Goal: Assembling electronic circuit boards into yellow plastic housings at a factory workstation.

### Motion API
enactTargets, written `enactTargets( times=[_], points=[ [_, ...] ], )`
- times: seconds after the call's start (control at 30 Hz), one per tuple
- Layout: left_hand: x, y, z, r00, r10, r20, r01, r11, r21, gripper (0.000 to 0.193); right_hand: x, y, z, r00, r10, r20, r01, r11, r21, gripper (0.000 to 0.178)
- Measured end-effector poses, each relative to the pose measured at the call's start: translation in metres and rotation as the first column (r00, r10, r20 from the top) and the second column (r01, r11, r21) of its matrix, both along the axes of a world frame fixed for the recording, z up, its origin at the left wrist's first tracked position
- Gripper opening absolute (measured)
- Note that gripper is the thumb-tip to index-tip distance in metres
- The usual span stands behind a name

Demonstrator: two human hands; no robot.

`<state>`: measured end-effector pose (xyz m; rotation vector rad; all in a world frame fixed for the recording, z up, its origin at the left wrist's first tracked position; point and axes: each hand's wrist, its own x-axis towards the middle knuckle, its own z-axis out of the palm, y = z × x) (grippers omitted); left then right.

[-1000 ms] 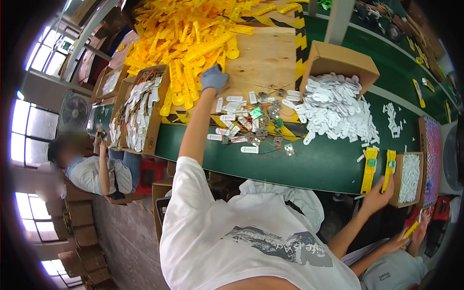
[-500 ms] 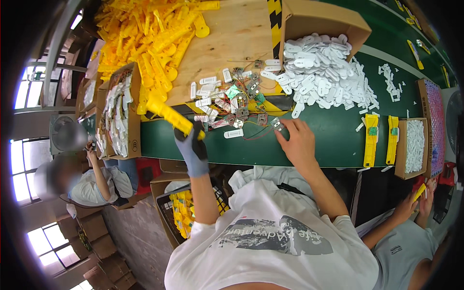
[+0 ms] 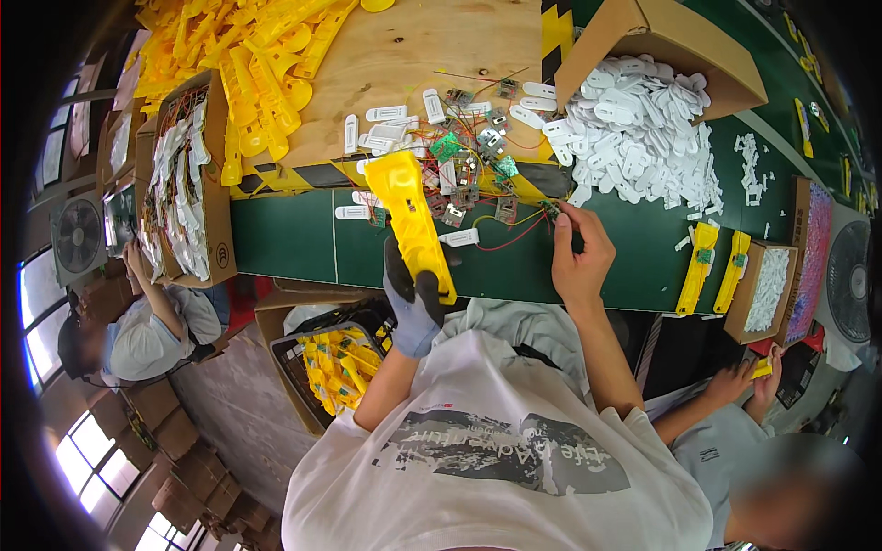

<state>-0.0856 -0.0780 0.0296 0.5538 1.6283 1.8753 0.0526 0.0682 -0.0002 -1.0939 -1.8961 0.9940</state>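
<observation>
My left hand [image 3: 413,298], in a grey glove with dark fingers, grips the lower end of a yellow plastic shell [image 3: 411,213]. The shell's hollow inner side faces up. Between thumb and forefinger, my right hand [image 3: 583,253] pinches a small circuit board [image 3: 549,209] with red and yellow wires, just above the green table. Beyond both hands lies a tangle of wired circuit boards [image 3: 469,184], mixed with white plastic pieces [image 3: 386,138]. A white piece [image 3: 459,238] lies between the shell and my right hand.
Yellow shells [image 3: 257,83] are heaped far left, beside a carton [image 3: 220,193] of white wired parts. White covers [image 3: 634,129] spill from a tipped carton [image 3: 657,32]. Two fitted yellow shells [image 3: 698,268] lie at right. A basket [image 3: 381,321] stands below the table; people sit on both sides.
My left hand has drawn the yellow shell nearer and turned its hollow side up. My right hand has lifted the circuit board slightly and shifted it right.
</observation>
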Motion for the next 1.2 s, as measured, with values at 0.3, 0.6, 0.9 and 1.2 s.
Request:
enactTargets(
  times=[0.3, 0.6, 0.9, 1.2],
  points=[
    [-0.004, 0.041, -0.002, 0.994, 0.111, 0.01, -0.11, 0.967, 0.231, 0.042, 0.006, -0.002, 0.01, 0.817, -0.094, -0.569, -0.145, 0.921, -0.36, 0.012],
    [0.015, 0.036, -0.034, 0.863, -0.443, 0.243, 0.402, 0.893, 0.201, 0.039, 0.029, -0.024, 0.026, 0.851, 0.166, -0.497, -0.027, 0.961, 0.275, 0.004],
    [0.049, -0.006, -0.001, 0.662, -0.628, 0.409, 0.495, 0.776, 0.39, 0.05, 0.05, -0.021, 0.032, 0.94, 0.26, -0.222, -0.007, 0.665, 0.747, 0.018],
    [0.039, 0.005, -0.057, 0.868, -0.127, 0.48, 0.037, 0.981, 0.193, 0.039, 0.033, -0.047, 0.013, 0.653, 0.208, -0.728, -0.433, 0.892, -0.133, 0.007]
  ],
)
